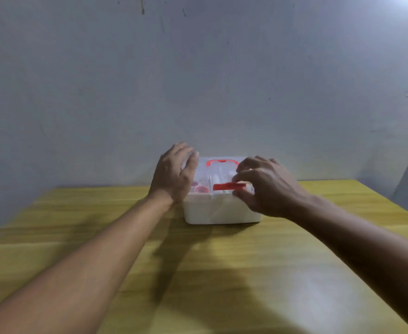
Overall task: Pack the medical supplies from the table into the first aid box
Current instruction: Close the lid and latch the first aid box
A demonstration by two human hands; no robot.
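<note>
Left hand (174, 175) spread wide, upright beside the first aid box (220, 209); right hand (265, 186) curled over it, fingers pinching a red item (228, 186) on the table (222, 273).

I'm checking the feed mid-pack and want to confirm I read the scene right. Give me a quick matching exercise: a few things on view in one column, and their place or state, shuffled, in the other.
Things:
1. open left hand
2. right hand
3. white plastic first aid box
4. small pink round cups

Places or states:
A. sits on the yellow wooden table near the wall
B. inside the box, left compartment
C. pinches a red, flat stick-like item over the box
D. fingers spread at the box's left edge, holding nothing

Pairs: 1-D, 2-C, 3-A, 4-B
</note>
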